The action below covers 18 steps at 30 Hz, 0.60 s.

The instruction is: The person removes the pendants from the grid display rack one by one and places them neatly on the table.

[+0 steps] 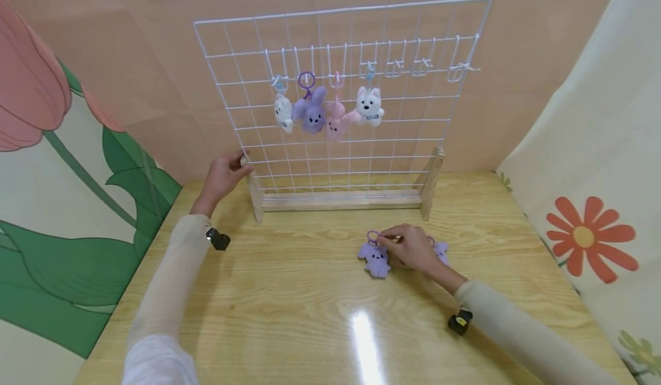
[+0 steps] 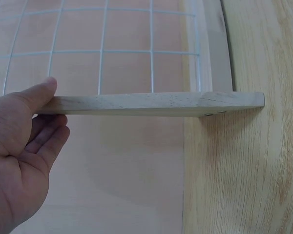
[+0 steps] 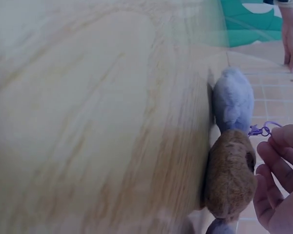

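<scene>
Lower centre, your right hand [image 1: 411, 248] pinches a purple plush keychain [image 1: 378, 262] by its ring [image 1: 373, 232], seemingly mid-pickup, lift next; your left hand [image 1: 222, 176] grips a pale wooden upright [image 1: 255, 194].

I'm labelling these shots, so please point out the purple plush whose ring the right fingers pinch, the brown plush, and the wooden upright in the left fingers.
Purple plush [image 1: 377, 266]: head view, on its belly.
Brown plush [image 3: 230, 176]: right wrist view, on its furry body.
Wooden upright [image 2: 141, 101]: left wrist view, on its long edge.

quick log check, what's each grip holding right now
Left grip: closed, holding the wooden side post.
Right grip: closed, pinching a purple plush keychain by its ring.
</scene>
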{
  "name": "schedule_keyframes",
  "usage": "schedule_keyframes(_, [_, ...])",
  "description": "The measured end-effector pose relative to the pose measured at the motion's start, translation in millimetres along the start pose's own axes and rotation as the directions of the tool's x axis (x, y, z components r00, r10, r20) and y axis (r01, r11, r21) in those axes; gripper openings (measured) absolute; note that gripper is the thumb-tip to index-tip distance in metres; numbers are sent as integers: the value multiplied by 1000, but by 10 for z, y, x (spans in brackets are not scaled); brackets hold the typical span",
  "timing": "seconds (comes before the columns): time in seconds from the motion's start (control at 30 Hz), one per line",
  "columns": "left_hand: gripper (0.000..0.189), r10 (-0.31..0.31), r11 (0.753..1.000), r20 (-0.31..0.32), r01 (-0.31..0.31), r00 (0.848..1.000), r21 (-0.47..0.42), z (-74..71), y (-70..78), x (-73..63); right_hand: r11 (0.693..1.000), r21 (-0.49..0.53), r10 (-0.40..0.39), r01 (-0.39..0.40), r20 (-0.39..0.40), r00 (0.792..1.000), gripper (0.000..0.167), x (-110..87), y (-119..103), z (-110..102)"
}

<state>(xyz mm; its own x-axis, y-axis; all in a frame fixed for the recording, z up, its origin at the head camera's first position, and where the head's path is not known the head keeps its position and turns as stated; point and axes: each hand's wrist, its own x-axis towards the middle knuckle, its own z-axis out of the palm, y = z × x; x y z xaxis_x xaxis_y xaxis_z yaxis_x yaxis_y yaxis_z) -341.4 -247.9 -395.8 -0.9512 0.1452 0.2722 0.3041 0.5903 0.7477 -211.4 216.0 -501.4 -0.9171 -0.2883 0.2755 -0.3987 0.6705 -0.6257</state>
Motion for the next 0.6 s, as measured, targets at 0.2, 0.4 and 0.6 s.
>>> schedule_keyframes(0.2, [50, -7, 1000, -3, 7, 1000, -8, 11, 1, -7, 999, -25, -30, 31, 25, 999, 11, 45, 44, 46])
schedule_keyframes(0.4, [50, -16, 1000, -4, 16, 1000, -8, 13, 7, -13, 994, -80, -72, 74, 29, 997, 6, 90, 44, 76])
schedule_keyframes(0.6, [50, -19, 1000, -5, 19, 1000, -13, 6, 17, -4, 994, -84, -72, 75, 36, 997, 6, 136, 57, 100])
